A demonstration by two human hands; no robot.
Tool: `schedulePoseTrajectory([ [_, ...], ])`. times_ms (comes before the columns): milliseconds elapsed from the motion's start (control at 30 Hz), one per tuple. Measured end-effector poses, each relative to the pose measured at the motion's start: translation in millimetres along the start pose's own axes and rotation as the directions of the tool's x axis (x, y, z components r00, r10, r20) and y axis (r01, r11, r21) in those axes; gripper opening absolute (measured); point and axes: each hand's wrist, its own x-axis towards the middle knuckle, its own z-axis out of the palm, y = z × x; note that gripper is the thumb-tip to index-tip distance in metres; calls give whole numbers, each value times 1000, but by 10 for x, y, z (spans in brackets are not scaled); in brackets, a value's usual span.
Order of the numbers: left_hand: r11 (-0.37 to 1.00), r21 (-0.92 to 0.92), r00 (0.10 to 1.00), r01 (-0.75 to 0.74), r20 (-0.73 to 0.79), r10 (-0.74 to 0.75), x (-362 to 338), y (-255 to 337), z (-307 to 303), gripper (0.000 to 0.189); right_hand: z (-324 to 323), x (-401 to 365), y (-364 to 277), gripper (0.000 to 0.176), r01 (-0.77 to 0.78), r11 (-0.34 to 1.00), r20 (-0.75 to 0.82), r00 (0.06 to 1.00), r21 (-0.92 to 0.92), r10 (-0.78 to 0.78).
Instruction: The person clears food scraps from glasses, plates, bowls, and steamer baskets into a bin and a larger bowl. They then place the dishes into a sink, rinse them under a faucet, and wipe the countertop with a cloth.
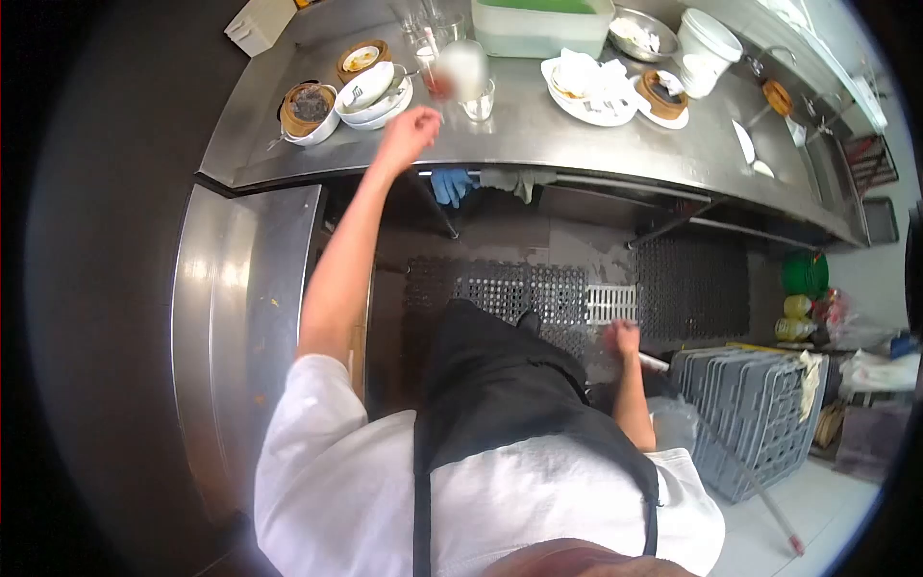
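Note:
My left hand (411,135) reaches over the front of the steel counter, fingers loosely bent and apart with nothing seen in them. Just beyond it is a white and reddish shape (461,72), smeared by motion. A clear drinking glass (478,101) stands beside that blur. On the hand's other side sits a stack of white bowls (377,113) with a spoon. My right hand (623,337) hangs low at my side over the floor mat, its fingers blurred. Close by it is the end of a long pole (654,363); whether the hand touches it I cannot tell.
On the steel counter (385,154) are bamboo steamers (306,106), a tub with green contents (543,38), plates with crumpled napkins (591,87), a metal bowl (642,37) and a white bucket (710,48). Grey dish racks (745,413) stand on the floor to my right.

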Motion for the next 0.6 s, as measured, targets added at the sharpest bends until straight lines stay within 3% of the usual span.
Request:
schedulePoseTrajectory([
  [33, 1000, -3, 1000, 10, -14, -10, -38, 2, 3, 22, -16, -14, -133, 19, 6, 1000, 10, 1000, -13, -6],
  [67, 979, 190, 989, -68, -116, 91, 56, 50, -28, 23, -119, 99, -373, 13, 122, 985, 1, 992, -124, -123],
  [100, 967, 233, 966, -105, -206, 155, 965, 53, 371, 22, -728, 828, -1372, 11, 310, 950, -74, 947, -30, -312],
  [167, 839, 527, 918, -139, -250, 309, 1547, -146, 384, 22, -539, 748, -2309, 16, 322, 936, -112, 945, 145, -308],
  [233, 815, 575, 984, -79, -88, 157, 1940, -303, 401, 24, -273, 658, -2853, 24, 371, 918, -146, 925, 139, -352],
  [300, 766, 640, 995, -50, 100, -19, 2314, -462, 474, 26, -68, 640, -3016, 28, 424, 892, -173, 901, 158, -398],
  [433, 734, 677, 992, -54, 120, -38, 2530, -422, 562, 22, 350, 677, -3039, 30, 371, 890, -225, 921, 266, -317],
  [600, 717, 677, 985, -169, 100, 137, 2576, -585, 554, 15, 804, 604, -3226, 31, 363, 887, -319, 909, 284, -269],
])
